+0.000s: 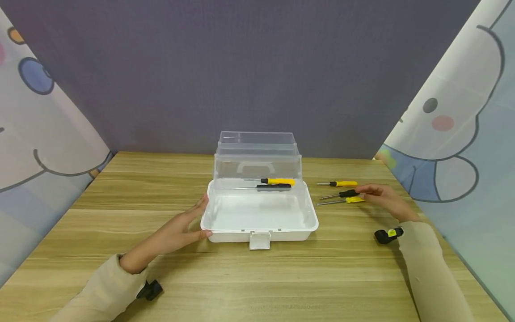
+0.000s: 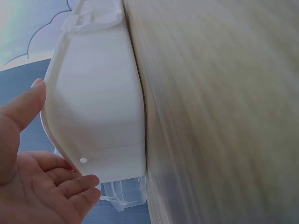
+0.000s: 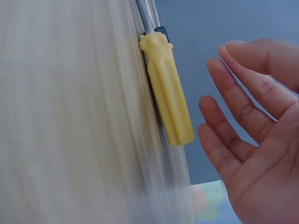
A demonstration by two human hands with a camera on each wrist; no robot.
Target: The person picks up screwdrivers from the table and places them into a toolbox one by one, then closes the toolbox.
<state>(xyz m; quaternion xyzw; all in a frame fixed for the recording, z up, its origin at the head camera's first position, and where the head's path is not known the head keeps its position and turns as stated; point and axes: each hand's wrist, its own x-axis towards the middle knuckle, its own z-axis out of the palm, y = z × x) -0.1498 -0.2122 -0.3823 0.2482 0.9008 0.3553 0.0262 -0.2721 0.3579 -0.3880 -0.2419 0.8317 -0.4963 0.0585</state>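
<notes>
My left hand (image 1: 175,233) rests at the left side of a white plastic toolbox (image 1: 229,236), its thumb on the front corner of the rim and fingers extended along the side wall. Inside, toward the back, lie a yellow-handled screwdriver (image 1: 279,181) and a black-handled screwdriver (image 1: 273,187). Over on the right, my right hand (image 1: 384,201) hovers by the handle ends of a black screwdriver (image 1: 347,193) and a yellow screwdriver (image 1: 352,200) on the table. In the right wrist view its fingers are loosely bent, apart from the yellow handle (image 3: 166,88), holding nothing.
Behind the box its clear lid (image 1: 257,150) stands raised, and a white latch (image 1: 259,241) hangs at the front. Another yellow-handled screwdriver (image 1: 346,184) lies farther back on the wooden table (image 1: 281,281). A dark panel (image 1: 257,67) rises behind the table.
</notes>
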